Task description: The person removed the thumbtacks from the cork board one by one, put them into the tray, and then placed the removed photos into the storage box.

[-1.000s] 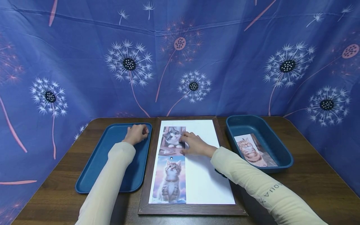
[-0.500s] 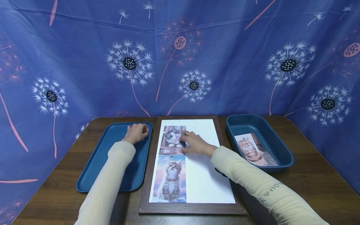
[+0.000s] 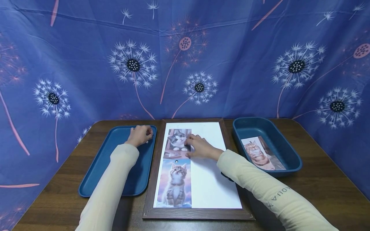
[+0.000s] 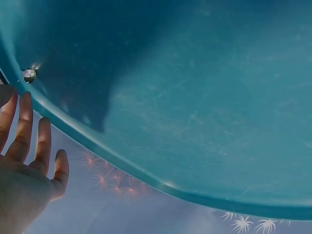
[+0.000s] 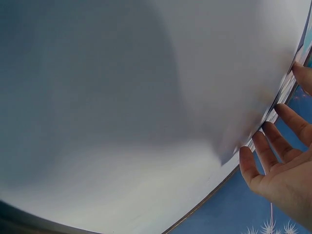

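My left hand (image 3: pixel 139 136) is low over the blue tray (image 3: pixel 127 179), fingers bent near its upper right corner. A small shiny silver bead (image 4: pixel 29 74) lies just beyond its fingertips in the left wrist view; thumb and index finger are mostly out of that view, so I cannot tell whether they pinch anything. My right hand (image 3: pixel 201 148) rests its spread fingertips on the right edge of the grey-and-white cat photo (image 3: pixel 174 139), on the white board (image 3: pixel 215 179). Below is a tabby kitten photo (image 3: pixel 174 189), with a silver bead (image 3: pixel 176 161) at its top.
A dark brown frame (image 3: pixel 199 214) borders the board. To its right stands a deep blue bin (image 3: pixel 267 123) holding an orange cat photo (image 3: pixel 256 155) and another photo partly beneath it. A blue dandelion-patterned curtain (image 3: pixel 237 64) hangs behind the wooden table (image 3: pixel 323 179).
The silver bead beneath my left hand has come into sight in the head view. My left hand has shifted only slightly; the right hand and the photos stay where they were.
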Demonstrator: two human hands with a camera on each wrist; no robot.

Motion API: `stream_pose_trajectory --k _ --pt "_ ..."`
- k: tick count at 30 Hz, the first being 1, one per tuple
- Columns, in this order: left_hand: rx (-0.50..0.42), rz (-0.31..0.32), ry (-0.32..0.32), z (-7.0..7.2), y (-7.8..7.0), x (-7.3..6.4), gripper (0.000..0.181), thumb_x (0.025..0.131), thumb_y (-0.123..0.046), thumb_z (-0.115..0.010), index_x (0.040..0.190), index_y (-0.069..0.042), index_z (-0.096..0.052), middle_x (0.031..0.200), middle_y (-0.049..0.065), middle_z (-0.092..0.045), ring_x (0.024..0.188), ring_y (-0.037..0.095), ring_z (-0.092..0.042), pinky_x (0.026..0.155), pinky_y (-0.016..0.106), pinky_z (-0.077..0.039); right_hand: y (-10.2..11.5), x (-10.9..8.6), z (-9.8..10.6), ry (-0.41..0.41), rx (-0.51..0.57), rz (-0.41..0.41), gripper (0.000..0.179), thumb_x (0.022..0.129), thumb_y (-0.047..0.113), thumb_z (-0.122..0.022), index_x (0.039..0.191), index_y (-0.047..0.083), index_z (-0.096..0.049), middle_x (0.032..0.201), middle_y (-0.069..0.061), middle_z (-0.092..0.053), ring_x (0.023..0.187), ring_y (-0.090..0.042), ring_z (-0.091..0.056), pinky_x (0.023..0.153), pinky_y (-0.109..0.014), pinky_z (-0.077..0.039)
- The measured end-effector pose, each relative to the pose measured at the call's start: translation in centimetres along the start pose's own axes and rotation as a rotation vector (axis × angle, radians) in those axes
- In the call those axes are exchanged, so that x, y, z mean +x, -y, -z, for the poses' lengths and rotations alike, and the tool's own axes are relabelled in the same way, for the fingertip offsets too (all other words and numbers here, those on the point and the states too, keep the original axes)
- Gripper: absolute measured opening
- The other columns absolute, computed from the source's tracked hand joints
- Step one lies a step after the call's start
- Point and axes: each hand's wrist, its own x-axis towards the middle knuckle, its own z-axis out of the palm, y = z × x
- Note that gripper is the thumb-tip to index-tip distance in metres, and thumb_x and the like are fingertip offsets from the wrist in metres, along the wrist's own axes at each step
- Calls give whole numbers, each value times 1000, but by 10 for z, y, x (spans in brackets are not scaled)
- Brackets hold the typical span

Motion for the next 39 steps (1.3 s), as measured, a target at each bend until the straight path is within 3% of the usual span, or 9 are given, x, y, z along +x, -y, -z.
stream_pose_trajectory --k 10,24,39 --pt "-1 -33 -11 7 -17 2 14 88 -23 -60 97 -13 -63 96 8 -64 93 29 -55 85 51 -33 0 0 0 0 6 -4 42 82 28 -68 118 10 -57 126 -8 -48 115 -28 -43 96 -49 -34" --pt "-19 -101 -19 -1 -37 12 16 86 -26 -63 98 -16 -63 97 4 -63 96 27 -56 84 49 -34 0 1 0 4 9 -5 43 82 29 -68 119 10 -57 126 -8 -47 116 -28 -43 95 -49 -34" --pt "-13 -134 25 -9 -59 14 36 86 -30 -62 118 -14 -57 114 8 -57 103 28 -53 90 50 -34 -1 1 0 -11 0 13 43 81 28 -69 118 9 -57 124 -8 -49 113 -28 -44 93 -49 -36"
